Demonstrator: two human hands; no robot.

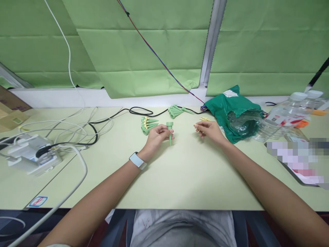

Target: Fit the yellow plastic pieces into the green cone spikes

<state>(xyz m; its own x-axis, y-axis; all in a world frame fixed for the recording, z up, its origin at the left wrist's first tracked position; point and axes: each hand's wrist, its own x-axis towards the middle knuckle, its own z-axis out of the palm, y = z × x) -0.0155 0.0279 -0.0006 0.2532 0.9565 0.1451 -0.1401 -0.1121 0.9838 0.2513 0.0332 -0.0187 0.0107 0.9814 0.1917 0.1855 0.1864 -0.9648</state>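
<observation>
My left hand (161, 134) is closed round a green spike (170, 126), held upright with its wide end on top and its tip down. Off to its right, my right hand (207, 129) has thumb and fingertips pinched together; whatever they hold is too small to name. Several small yellow pieces (205, 119) lie just behind the right hand. Behind the left hand rests a group of green spikes with yellow pieces on them (149, 125). Farther back is a pile of plain green spikes (175, 111).
A torn green bag (226, 106) and clear plastic bottles (285, 111) stand at the right, near a blurred flat item (295, 164). Cables and a white power strip (34, 154) cover the left side. A cardboard box (11, 116) sits at the far left.
</observation>
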